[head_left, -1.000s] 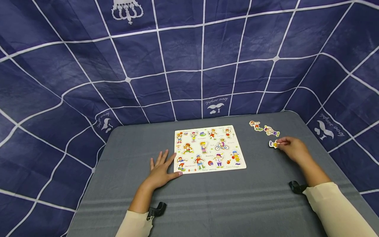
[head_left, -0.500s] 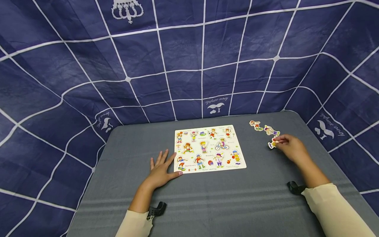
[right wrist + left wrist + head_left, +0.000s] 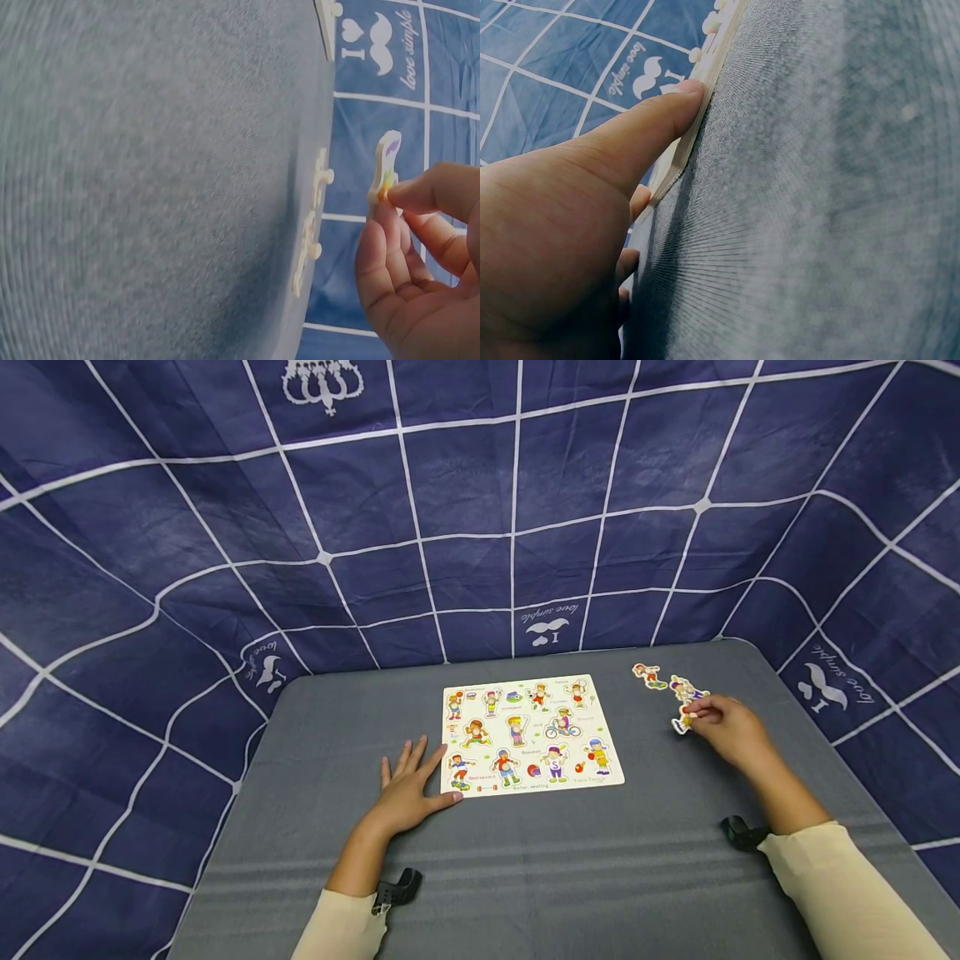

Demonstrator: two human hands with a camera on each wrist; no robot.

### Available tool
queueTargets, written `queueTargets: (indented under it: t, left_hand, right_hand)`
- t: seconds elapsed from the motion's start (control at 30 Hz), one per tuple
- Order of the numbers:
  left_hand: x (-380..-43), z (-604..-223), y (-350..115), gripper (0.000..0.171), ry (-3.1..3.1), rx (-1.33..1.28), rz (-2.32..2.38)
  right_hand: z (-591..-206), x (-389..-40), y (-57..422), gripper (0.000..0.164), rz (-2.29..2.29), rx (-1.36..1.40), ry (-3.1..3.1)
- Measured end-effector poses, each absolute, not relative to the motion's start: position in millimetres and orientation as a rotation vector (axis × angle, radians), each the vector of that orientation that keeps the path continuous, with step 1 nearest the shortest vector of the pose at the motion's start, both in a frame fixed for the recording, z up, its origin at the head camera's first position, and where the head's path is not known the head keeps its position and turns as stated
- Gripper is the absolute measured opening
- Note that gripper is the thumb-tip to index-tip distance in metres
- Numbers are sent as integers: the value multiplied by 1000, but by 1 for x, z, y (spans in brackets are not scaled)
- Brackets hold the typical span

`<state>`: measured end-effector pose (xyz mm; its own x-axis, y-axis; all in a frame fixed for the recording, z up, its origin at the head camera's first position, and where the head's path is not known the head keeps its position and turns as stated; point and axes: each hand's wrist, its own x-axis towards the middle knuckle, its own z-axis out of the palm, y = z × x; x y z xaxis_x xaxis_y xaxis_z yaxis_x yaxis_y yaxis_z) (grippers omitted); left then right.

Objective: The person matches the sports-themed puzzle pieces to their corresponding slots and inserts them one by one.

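Note:
My left hand (image 3: 405, 795) lies with spread fingers at the lower left corner of a white puzzle board (image 3: 540, 745) printed with children playing sports. In the left wrist view the thumb (image 3: 664, 112) rests on the board's edge (image 3: 712, 71). My right hand (image 3: 731, 732) pinches a child-shaped puzzle piece (image 3: 680, 724) between thumb and fingers. The right wrist view shows this piece (image 3: 388, 154) raised off the table, its picture mostly hidden. Just beyond it are two more figure pieces, a purple-trousered one (image 3: 684, 688) and one in green and red (image 3: 649, 677).
A grey cloth (image 3: 525, 877) covers the table. Dark blue curtains (image 3: 465, 485) with white grid lines stand behind it and at both sides. In the right wrist view, small round knobs (image 3: 328, 175) stick up from the loose pieces.
The right hand has drifted slightly left and away from the body with the puzzle piece, which has turned in its fingers. My left hand and the board hold their place.

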<state>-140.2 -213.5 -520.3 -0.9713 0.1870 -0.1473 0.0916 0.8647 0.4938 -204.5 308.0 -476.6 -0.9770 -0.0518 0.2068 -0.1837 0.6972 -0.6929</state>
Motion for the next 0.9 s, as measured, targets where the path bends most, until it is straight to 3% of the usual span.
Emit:
queueTargets:
  t: [0.9]
  left_hand:
    - [-140, -518, -213, 96, 2840, 204, 720]
  right_hand:
    - [-475, -203, 266, 17, 1184, 369, -2698]
